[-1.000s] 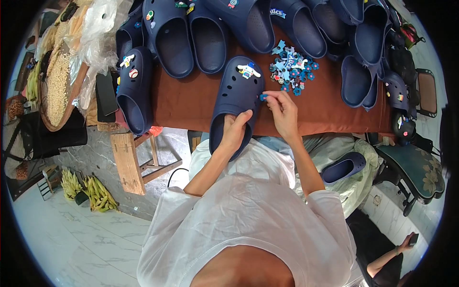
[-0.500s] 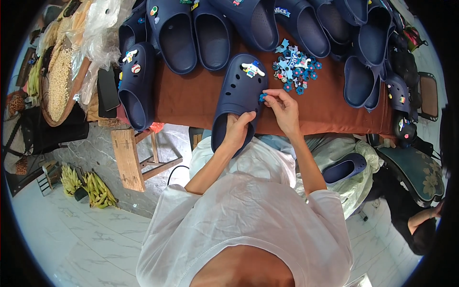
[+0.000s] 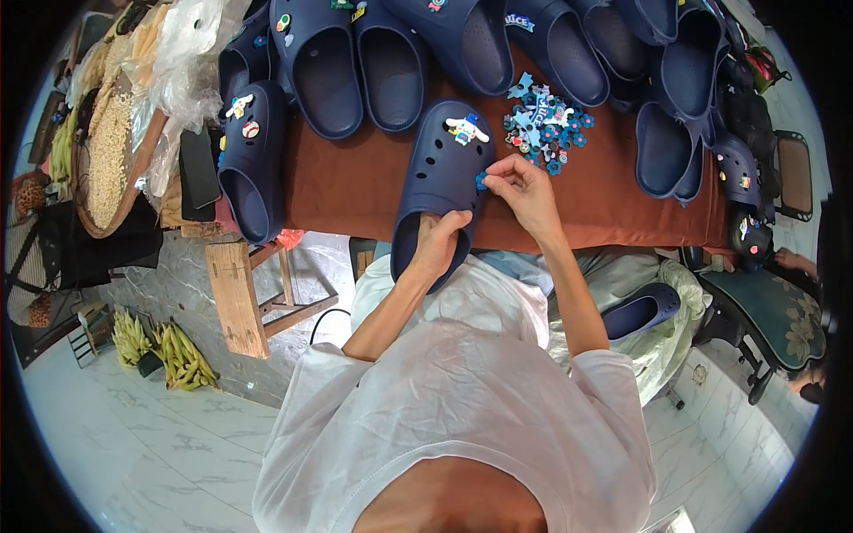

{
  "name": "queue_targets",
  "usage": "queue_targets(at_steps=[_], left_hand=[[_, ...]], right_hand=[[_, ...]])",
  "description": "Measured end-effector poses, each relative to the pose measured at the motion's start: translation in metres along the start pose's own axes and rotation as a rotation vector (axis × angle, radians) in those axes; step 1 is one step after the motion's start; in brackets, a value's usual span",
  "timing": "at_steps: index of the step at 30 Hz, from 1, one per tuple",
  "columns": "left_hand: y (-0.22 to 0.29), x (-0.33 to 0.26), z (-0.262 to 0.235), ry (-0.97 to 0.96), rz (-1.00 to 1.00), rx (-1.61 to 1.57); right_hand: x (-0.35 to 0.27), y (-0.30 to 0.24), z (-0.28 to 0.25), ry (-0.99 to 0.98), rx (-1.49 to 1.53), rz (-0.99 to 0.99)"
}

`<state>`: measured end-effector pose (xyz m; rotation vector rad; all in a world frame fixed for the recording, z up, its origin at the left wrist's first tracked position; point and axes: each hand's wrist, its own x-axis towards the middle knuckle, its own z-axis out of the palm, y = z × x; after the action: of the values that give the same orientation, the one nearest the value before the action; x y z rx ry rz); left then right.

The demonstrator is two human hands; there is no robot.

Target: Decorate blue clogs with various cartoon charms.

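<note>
A navy foam clog (image 3: 435, 173) with vent holes leans on the near edge of the brown-covered table, its toe pointing away from me. My left hand (image 3: 435, 242) grips it at the opening, fingers inside and thumb over the upper. A white cartoon charm (image 3: 466, 130) sits near the toe. My right hand (image 3: 524, 191) pinches a small blue flower-shaped shoe charm (image 3: 482, 182) against the clog's right side; whether its stem is in a hole is hidden. Just beyond that hand lies a pile of blue and white charms (image 3: 544, 124).
Several navy clogs (image 3: 318, 84) line the table's far side, and one decorated clog (image 3: 251, 164) stands at left. Another clog (image 3: 641, 311) rests on a pale sack at my right. A wooden stool (image 3: 238, 298) and a chair (image 3: 771, 311) flank the table.
My right hand has moved slightly left, bringing the blue flower charm onto the clog's side. The person in dark clothing at the right has mostly moved out of view.
</note>
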<state>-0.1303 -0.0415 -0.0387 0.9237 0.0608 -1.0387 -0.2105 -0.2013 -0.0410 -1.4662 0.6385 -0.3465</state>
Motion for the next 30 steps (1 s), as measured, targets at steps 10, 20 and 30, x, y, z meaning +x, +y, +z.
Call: queue_targets(at_steps=[10, 20, 30], left_hand=[[-0.005, 0.004, -0.004, -0.012, 0.038, -0.009], [-0.003, -0.001, 0.015, -0.004, 0.063, -0.049], [-0.005, -0.001, 0.007, -0.048, 0.069, -0.091]], right_hand=[[-0.021, -0.013, 0.030, 0.249, -0.281, -0.138], [-0.023, -0.004, 0.037, 0.268, -0.287, -0.254], [-0.015, -0.010, 0.013, 0.328, -0.367, -0.249]])
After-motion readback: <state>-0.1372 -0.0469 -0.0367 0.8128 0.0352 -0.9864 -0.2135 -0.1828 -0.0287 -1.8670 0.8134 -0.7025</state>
